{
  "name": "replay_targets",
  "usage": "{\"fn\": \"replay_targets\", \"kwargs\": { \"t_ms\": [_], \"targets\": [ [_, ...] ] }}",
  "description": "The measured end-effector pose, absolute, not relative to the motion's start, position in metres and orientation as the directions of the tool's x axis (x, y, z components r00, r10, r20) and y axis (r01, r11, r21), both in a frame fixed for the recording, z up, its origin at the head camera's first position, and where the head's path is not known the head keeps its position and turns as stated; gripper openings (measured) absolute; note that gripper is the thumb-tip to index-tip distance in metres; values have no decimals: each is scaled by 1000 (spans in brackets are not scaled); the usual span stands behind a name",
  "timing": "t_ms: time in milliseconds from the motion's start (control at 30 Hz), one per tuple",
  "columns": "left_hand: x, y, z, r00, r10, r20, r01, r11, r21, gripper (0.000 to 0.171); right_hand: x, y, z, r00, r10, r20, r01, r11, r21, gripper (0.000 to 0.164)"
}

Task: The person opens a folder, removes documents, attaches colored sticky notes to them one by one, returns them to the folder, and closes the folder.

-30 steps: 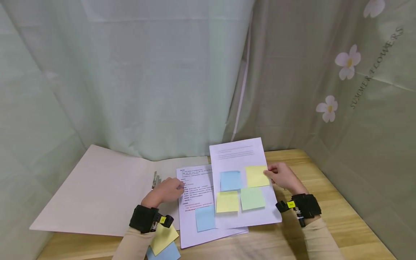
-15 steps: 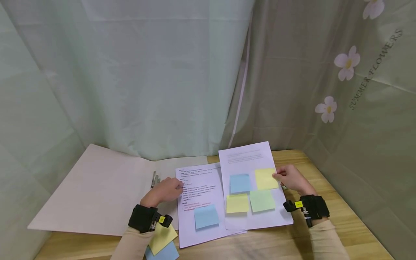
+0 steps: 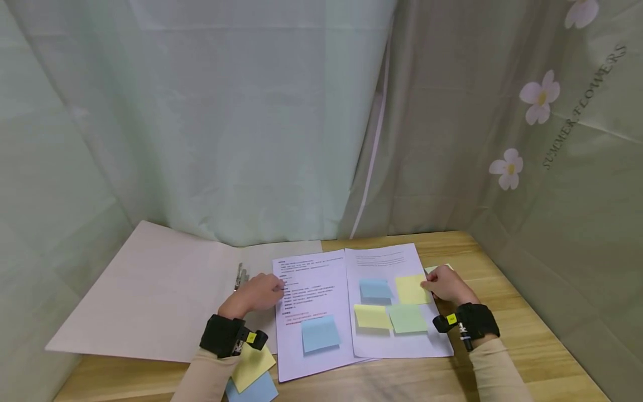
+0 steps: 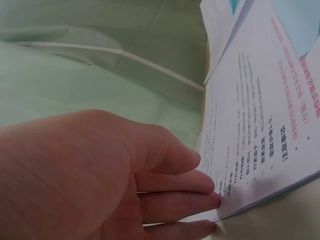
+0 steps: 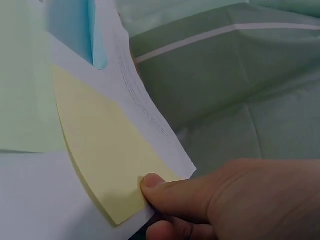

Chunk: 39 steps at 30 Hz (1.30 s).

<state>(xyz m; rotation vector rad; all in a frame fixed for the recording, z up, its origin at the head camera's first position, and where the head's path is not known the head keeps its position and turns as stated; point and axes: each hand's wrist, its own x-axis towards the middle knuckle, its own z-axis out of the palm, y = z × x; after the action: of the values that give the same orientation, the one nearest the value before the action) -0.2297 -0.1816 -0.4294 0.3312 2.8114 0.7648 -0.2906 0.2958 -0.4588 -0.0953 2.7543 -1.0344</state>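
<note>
In the head view a stack of printed sheets (image 3: 311, 298) lies at the middle of the table, with a blue sticky note (image 3: 320, 335) low on it. My left hand (image 3: 253, 295) rests its fingertips on the stack's left edge; in the left wrist view the fingers (image 4: 180, 202) look relaxed. To the right, a sheet with sticky notes (image 3: 394, 347) overlaps the stack. My right hand (image 3: 451, 286) pinches its right edge, the thumb (image 5: 160, 185) lying on the corner of a yellow sticky note (image 5: 105, 150). The other fingers are mostly hidden below the paper.
An open pale folder (image 3: 135, 307) with a metal clip (image 3: 240, 277) lies on the left. Loose yellow (image 3: 253, 369) and blue notes (image 3: 258, 389) sit by the left forearm. A pale slip (image 3: 446, 267) shows behind the right hand. Curtains (image 3: 251, 139) surround the wooden table (image 3: 522, 346).
The right hand has drawn the sheet with sticky notes rightward and lowered it, uncovering more of the printed stack and its blue note. The left hand has stayed in place.
</note>
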Motion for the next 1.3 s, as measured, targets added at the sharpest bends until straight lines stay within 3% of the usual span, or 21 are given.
{"fn": "replay_targets", "kwargs": {
  "t_ms": [267, 400, 567, 867, 1067, 1300],
  "targets": [
    [-229, -181, -430, -954, 264, -146, 150, 835, 530, 27, -289, 304, -450, -977, -100, -189, 48, 758, -651, 31],
    [-230, -180, -430, -954, 261, -149, 146, 836, 528, 28, -282, 315, -431, -992, -70, -102, 12, 763, -646, 43],
    [-230, -180, -429, -953, 261, -152, 149, 843, 517, 26, -274, 326, -415, -998, -49, -28, -19, 765, -643, 46],
    [-230, -181, -430, -953, 263, -150, 151, 841, 520, 25, -271, 339, -414, -993, 39, 111, -36, 803, -596, 55],
    [-232, -181, -430, -954, 255, -155, 143, 846, 514, 27, -273, 347, -420, -996, 55, 71, 6, 824, -567, 77],
    [-233, -181, -431, -955, 250, -162, 135, 847, 514, 28, -286, 343, -436, -1000, 6, -30, 19, 874, -486, 89]
  ]
}}
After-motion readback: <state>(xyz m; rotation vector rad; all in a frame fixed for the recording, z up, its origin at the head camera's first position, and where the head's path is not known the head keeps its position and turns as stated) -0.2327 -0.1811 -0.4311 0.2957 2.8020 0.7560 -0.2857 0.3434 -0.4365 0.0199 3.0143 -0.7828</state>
